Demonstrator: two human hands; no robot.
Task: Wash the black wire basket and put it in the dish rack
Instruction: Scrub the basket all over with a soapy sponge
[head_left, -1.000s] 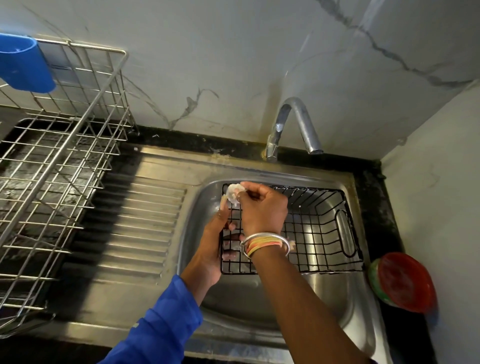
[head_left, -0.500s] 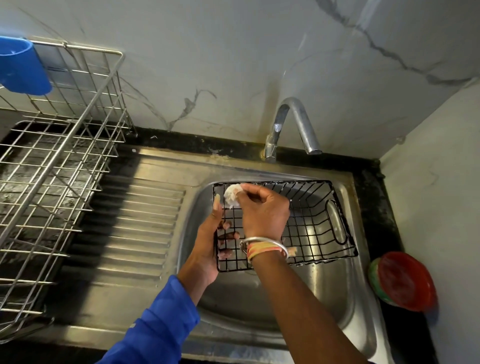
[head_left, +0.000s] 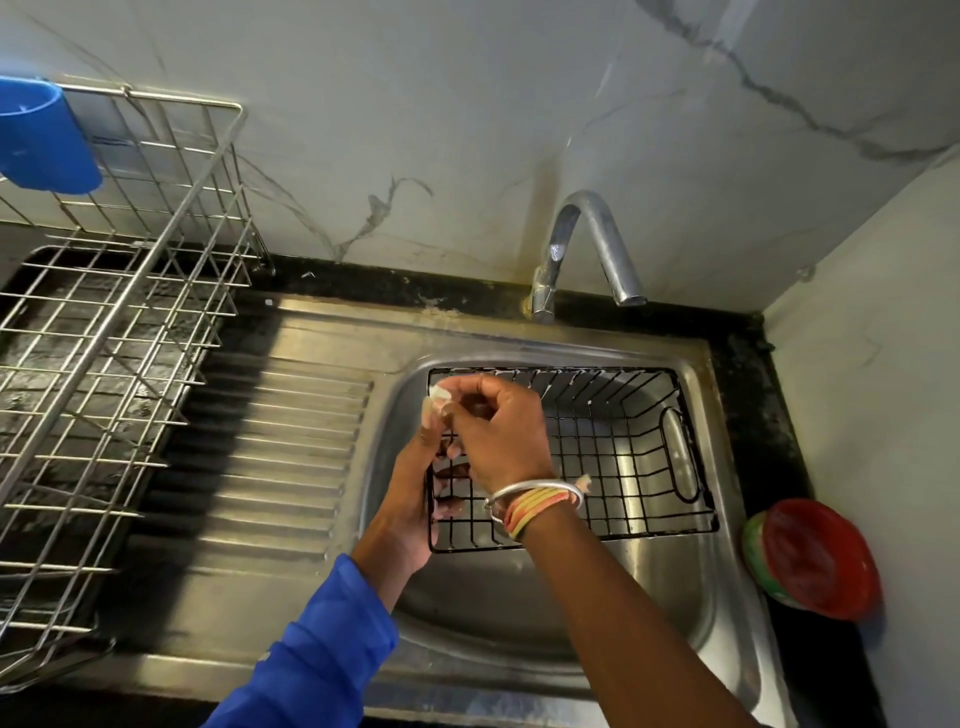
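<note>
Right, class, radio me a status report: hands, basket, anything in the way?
Left hand grips black wire basket by its left wall, in the sink. Right hand pinches white wad at basket's rim. Dish rack left, path unobstructed.

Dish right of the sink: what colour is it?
Red dish, greenish outer rim; head view.

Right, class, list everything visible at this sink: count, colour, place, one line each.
wire basket: 1, black, in the sink
sink: 1, steel, centre right
tap: 1, chrome, behind sink
dish rack: 1, silver, left
cup: 1, blue, on rack, far left
container: 1, red-topped, counter right of sink
scrub pad: 1, white, at basket's left corner
left hand: 1, blue sleeve, grips basket
right hand: 1, bare arm, pinches scrub pad
</note>
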